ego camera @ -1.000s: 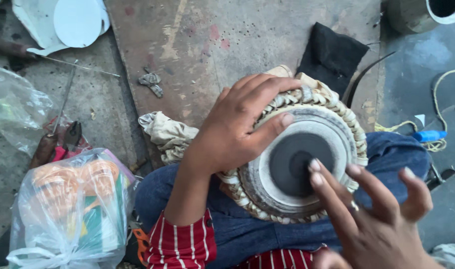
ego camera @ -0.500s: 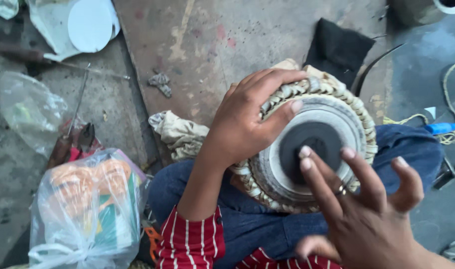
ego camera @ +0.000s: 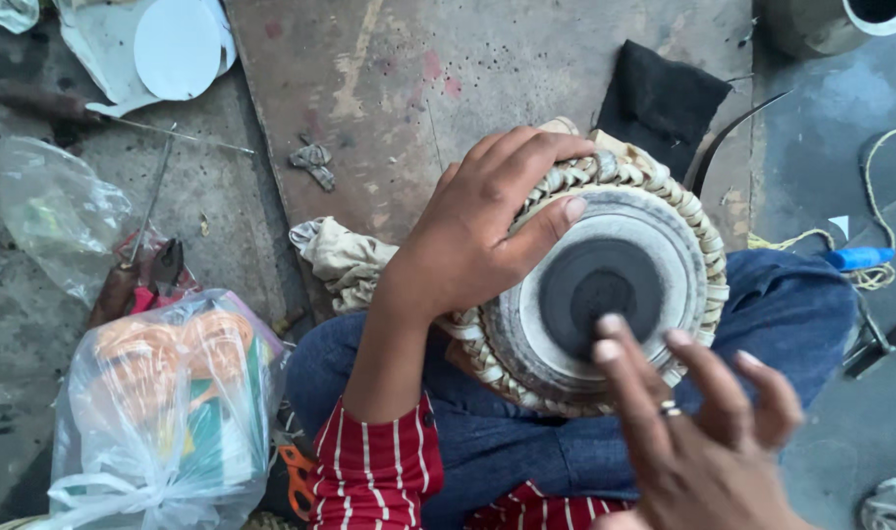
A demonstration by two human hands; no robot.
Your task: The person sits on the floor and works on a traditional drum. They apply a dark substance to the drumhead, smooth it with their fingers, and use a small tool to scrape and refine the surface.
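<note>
A small hand drum (ego camera: 605, 294) with a pale skin, a black centre spot and a braided rim rests on my lap, on blue trousers. My left hand (ego camera: 487, 226) clasps its upper left rim, thumb lying on the skin. My right hand (ego camera: 693, 422) hovers over the drum's lower right edge with fingers spread, a ring on one finger, and its fingertips reach the edge of the black spot. Whether they touch the skin I cannot tell.
A clear plastic bag (ego camera: 163, 402) with orange and green contents lies at lower left. Pliers (ego camera: 138, 280) and a metal rod lie beside it. A beige cloth (ego camera: 345, 260), black cloth (ego camera: 664, 98), white discs (ego camera: 173, 44), blue marker (ego camera: 855, 257) and yellow cord lie around.
My right hand has shifted up and left over the drum skin, fingertips now at the black spot. My left hand keeps its grip on the rim.
</note>
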